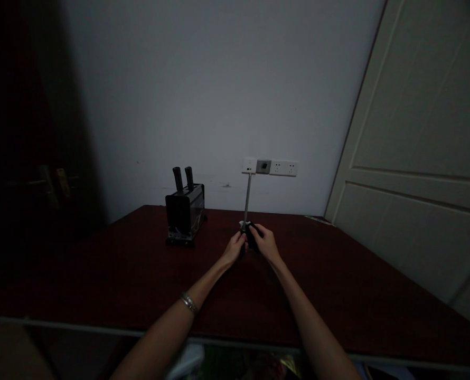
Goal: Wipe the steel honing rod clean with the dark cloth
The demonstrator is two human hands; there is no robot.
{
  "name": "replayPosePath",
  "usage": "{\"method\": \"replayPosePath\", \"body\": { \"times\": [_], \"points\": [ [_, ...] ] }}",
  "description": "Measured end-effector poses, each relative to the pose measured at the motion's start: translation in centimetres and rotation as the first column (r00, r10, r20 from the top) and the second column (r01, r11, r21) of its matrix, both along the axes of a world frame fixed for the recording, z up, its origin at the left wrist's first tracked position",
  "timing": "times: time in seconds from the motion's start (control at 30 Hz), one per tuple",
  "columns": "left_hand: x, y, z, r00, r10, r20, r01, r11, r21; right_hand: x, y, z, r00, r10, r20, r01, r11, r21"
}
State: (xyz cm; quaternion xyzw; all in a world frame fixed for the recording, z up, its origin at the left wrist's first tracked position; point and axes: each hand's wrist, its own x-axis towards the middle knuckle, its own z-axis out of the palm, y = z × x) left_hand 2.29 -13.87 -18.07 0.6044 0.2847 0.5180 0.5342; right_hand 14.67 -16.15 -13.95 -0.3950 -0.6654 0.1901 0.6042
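Over the middle of the dark red table point(132, 274), my two hands are close together. My left hand point(235, 249), below a bracelet on the wrist, is closed around the black handle of a sharpening steel. The slim grey rod of the sharpening steel point(247, 198) points up toward the wall sockets. My right hand point(265, 243) is closed on a black object point(252, 241) beside that handle; its kind is too dark to make out. Something small and whitish shows at the rod's base. To the left stands a knife block point(185, 214) with two black-handled knives point(183, 179) in it.
A white wall with a row of sockets point(283, 168) rises behind the table. A pale panelled door point(417, 184) flanks the right side. At far left a dark door has a metal handle point(63, 182). Assorted items lie below the table's front edge.
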Motion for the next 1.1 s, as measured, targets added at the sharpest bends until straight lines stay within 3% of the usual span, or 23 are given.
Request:
{"method": "replayPosePath", "body": {
  "times": [0.17, 0.33, 0.53, 0.63, 0.77, 0.97, 1.1],
  "points": [
    [0.1, -0.3, -0.1, 1.000, 0.013, 0.001, -0.013, 1.000, 0.005, 0.0, -0.4, 0.1, 0.993, -0.056, 0.104, 0.040, 0.988, 0.153],
    [0.2, -0.8, 0.3, 0.998, 0.037, -0.048, -0.036, 0.999, 0.029, 0.0, -0.4, 0.3, 0.991, -0.082, 0.104, 0.066, 0.986, 0.153],
    [0.3, -1.4, 1.1, 0.994, -0.005, -0.106, 0.016, 0.995, 0.103, 1.1, 0.7, 0.0, 0.984, -0.092, -0.151, 0.089, 0.996, -0.025],
    [0.5, -1.5, 1.1, 0.996, -0.019, -0.091, 0.031, 0.991, 0.131, 1.6, 1.6, -0.2, 0.933, -0.171, -0.318, 0.141, 0.983, -0.115],
    [0.5, -1.2, 0.9, 0.998, -0.016, -0.065, 0.023, 0.994, 0.109, 1.7, 2.0, -0.1, 0.886, -0.263, -0.381, 0.226, 0.964, -0.141],
    [0.3, -0.7, 0.6, 1.000, -0.006, -0.019, 0.007, 0.996, 0.090, 0.4, 0.5, -0.1, 0.992, -0.077, -0.097, 0.078, 0.997, 0.003],
    [0.3, -0.6, 0.6, 0.999, 0.003, -0.032, 0.001, 0.994, 0.106, 0.2, -0.3, 0.0, 0.994, -0.079, 0.077, 0.067, 0.987, 0.148]
  ]
}}
